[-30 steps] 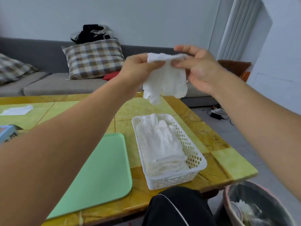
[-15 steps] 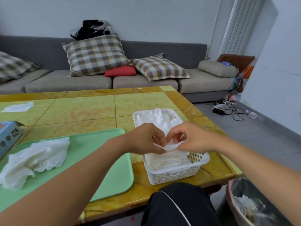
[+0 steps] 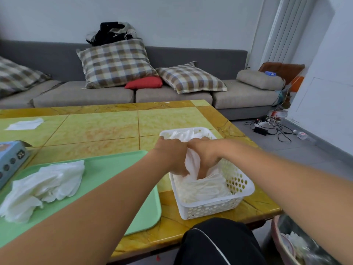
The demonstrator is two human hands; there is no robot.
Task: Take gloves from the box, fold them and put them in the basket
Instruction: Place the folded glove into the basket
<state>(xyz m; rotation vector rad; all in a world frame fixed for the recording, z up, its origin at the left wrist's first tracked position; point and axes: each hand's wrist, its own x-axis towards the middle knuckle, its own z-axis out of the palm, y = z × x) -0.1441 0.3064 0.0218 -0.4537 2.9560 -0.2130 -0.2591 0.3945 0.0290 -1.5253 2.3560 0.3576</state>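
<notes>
Green tray [image 3: 118, 180] with loose gloves [image 3: 44, 188] sits beside basket [image 3: 240, 190].

**Soft, even daylight fills a wide-angle living-room view**

Bright, diffuse light washes the room, with no hard shadows; only faint, soft-edged shade lies beneath the white basket [image 3: 239, 190] and along the near rim of the green tray [image 3: 122, 173]. The glossy tabletop [image 3: 107, 129] carries a mild sheen and pale reflections toward its far side. Wide-angle distortion bows the far table edge and tilts the right wall inward. The near forearms loom large and slightly soft. The far-left corner is smeared and dark, and the bin [image 3: 298, 245] at the near right is blurred. The sofa [image 3: 191, 54] in the centre reads fairly sharp.
</notes>
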